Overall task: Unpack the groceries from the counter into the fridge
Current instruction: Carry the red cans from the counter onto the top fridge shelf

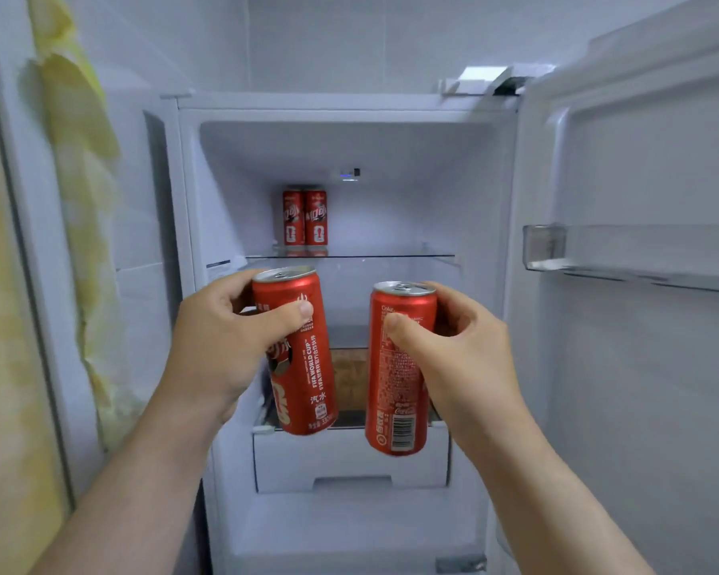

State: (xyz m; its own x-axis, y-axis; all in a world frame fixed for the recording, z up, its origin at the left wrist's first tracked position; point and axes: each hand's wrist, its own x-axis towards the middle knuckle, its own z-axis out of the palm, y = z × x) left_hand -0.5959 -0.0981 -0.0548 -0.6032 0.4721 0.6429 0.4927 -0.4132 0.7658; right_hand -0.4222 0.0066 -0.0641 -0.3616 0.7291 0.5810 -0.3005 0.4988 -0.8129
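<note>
Head view: left hand [225, 342] clamped on red can [304, 367], thumb across front; can tilted, top leaning left. Right hand [461, 346] clamped on second red can [399, 388], near upright. Both held apart before open fridge [391, 201], above white drawer [349, 462]. Two more cans [305, 217] upright, touching, at back-left corner of glass shelf [391, 256].

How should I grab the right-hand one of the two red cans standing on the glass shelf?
Grip round its smooth middle, coming from the front and its right. The can stands upright, its neighbour crowds its left side, and the glass shelf shows free room on its right.
</note>
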